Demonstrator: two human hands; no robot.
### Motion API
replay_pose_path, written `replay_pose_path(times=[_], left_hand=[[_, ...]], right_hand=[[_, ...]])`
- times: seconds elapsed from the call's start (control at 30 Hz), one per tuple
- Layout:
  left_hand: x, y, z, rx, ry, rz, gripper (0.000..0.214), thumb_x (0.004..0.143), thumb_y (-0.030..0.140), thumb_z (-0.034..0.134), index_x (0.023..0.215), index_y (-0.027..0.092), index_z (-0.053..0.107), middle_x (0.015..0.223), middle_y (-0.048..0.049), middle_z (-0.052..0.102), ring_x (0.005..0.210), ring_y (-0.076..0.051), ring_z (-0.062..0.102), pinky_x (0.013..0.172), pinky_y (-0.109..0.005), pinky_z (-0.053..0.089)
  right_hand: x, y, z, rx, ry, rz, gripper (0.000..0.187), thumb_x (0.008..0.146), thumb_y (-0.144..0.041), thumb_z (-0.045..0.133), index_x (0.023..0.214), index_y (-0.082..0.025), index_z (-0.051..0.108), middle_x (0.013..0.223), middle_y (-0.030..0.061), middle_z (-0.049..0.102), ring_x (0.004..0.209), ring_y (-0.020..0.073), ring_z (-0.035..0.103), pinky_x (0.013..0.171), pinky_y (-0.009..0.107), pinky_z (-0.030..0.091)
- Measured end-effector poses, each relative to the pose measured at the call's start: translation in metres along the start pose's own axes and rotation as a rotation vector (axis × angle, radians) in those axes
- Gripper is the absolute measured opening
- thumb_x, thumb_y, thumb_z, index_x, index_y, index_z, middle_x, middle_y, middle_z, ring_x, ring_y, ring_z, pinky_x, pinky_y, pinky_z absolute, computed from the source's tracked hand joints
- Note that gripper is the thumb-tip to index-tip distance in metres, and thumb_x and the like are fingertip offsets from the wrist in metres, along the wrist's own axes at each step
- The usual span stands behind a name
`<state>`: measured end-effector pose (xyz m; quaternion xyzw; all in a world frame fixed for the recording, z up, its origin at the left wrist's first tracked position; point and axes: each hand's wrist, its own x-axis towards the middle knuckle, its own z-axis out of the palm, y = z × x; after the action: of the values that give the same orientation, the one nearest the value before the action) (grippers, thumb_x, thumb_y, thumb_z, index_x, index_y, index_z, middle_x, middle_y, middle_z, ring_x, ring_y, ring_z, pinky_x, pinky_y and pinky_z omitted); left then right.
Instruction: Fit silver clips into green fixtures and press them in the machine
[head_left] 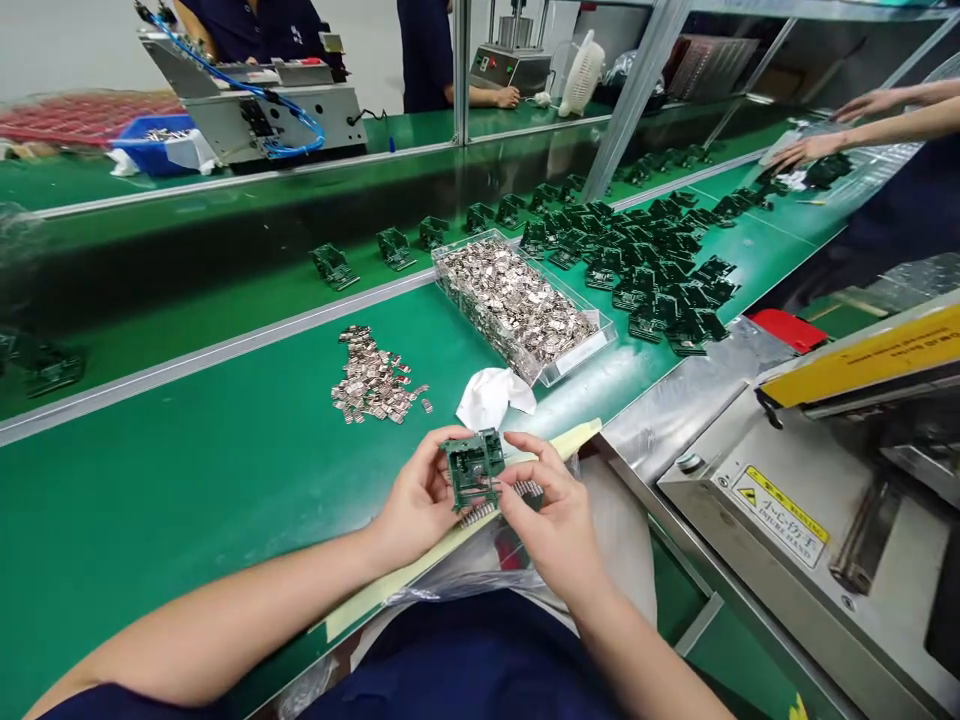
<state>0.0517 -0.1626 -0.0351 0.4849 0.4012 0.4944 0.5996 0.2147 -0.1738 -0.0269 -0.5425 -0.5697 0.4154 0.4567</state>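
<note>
Rigid green circuit board (474,468), gripped closely between the curled fingers of the left hand (420,500) and right hand (544,520), just above a ribbed metal strip (499,502). Farther off on the smooth green bench mat (187,480): crumpled white cloth (491,397), loose copper-coloured clips (373,375), clear plastic tray (517,310).

From here, the small green circuit board (474,468) is held up off the table, well in front of the clear plastic tray (471,243) and on the person's side of it. It sits slightly tilted, its face turned up toward the person, crowded with dark components and raised green walls. A ribbed metal pin strip (501,503) lies along its lower edge, a tight row of silver teeth running out past the board's corner toward the tray's side. Whether the strip is seated in the board can't be made out from here
</note>
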Motion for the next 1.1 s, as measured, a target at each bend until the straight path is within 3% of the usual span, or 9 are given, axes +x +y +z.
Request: replay_pose_path(times=[0.1, 0.33, 0.47, 0.67, 0.87, 1.1], left_hand=[[-0.005, -0.003, 0.0, 0.027, -0.006, 0.012, 0.053, 0.068, 0.025, 0.082, 0.112, 0.025, 0.052, 0.088, -0.0005, 0.063, 0.069, -0.011, 0.062, 0.059, -0.019, 0.052], [-0.009, -0.014, -0.005, 0.061, -0.049, 0.071, 0.041, 0.083, 0.023, 0.069, 0.12, 0.026, 0.052, 0.095, -0.003, 0.065, 0.082, -0.014, 0.063, 0.072, -0.023, 0.054], [-0.011, -0.017, -0.007, 0.151, -0.03, 0.123, 0.029, 0.09, 0.022, 0.059, 0.118, 0.026, 0.053, 0.09, -0.0018, 0.062, 0.075, -0.011, 0.058, 0.068, -0.021, 0.051], [-0.013, -0.014, -0.003, 0.142, 0.031, 0.091, 0.025, 0.089, 0.024, 0.06, 0.114, 0.026, 0.055, 0.09, -0.0013, 0.062, 0.076, -0.011, 0.058, 0.068, -0.02, 0.051], [-0.014, -0.015, 0.0, 0.112, 0.09, 0.056, 0.026, 0.087, 0.026, 0.063, 0.112, 0.024, 0.056, 0.095, -0.0037, 0.064, 0.08, -0.014, 0.062, 0.069, -0.023, 0.054], [-0.021, -0.014, 0.007, 0.126, 0.119, 0.019, 0.027, 0.085, 0.032, 0.065, 0.109, 0.023, 0.058, 0.094, -0.0048, 0.066, 0.079, -0.016, 0.064, 0.068, -0.026, 0.056]], right_hand=[[0.0, 0.005, 0.006, 0.007, -0.007, 0.004, 0.009, 0.079, -0.025, 0.067, 0.071, -0.022, 0.07, 0.123, 0.0087, 0.06, 0.117, 0.0274, 0.055, 0.101, 0.042, 0.039], [-0.003, 0.005, 0.014, 0.008, 0.064, 0.01, 0.011, 0.08, -0.027, 0.067, 0.071, -0.021, 0.069, 0.116, 0.0101, 0.062, 0.109, 0.0268, 0.058, 0.096, 0.041, 0.043], [-0.007, 0.008, 0.018, -0.005, 0.088, 0.004, 0.014, 0.081, -0.026, 0.066, 0.069, -0.02, 0.064, 0.108, 0.0092, 0.062, 0.098, 0.0235, 0.06, 0.084, 0.034, 0.048], [-0.009, 0.012, 0.023, 0.237, 0.035, 0.115, 0.014, 0.083, -0.032, 0.066, 0.082, -0.02, 0.059, 0.093, 0.0055, 0.062, 0.08, 0.0178, 0.061, 0.072, 0.029, 0.052], [-0.007, 0.006, 0.025, 0.361, 0.085, 0.179, 0.021, 0.072, -0.032, 0.076, 0.069, -0.019, 0.06, 0.085, 0.0054, 0.062, 0.082, 0.02, 0.062, 0.071, 0.03, 0.054], [-0.013, 0.003, 0.025, 0.401, 0.109, 0.164, 0.021, 0.071, -0.032, 0.076, 0.066, -0.02, 0.059, 0.075, 0.0036, 0.063, 0.069, 0.0177, 0.061, 0.061, 0.028, 0.054]])
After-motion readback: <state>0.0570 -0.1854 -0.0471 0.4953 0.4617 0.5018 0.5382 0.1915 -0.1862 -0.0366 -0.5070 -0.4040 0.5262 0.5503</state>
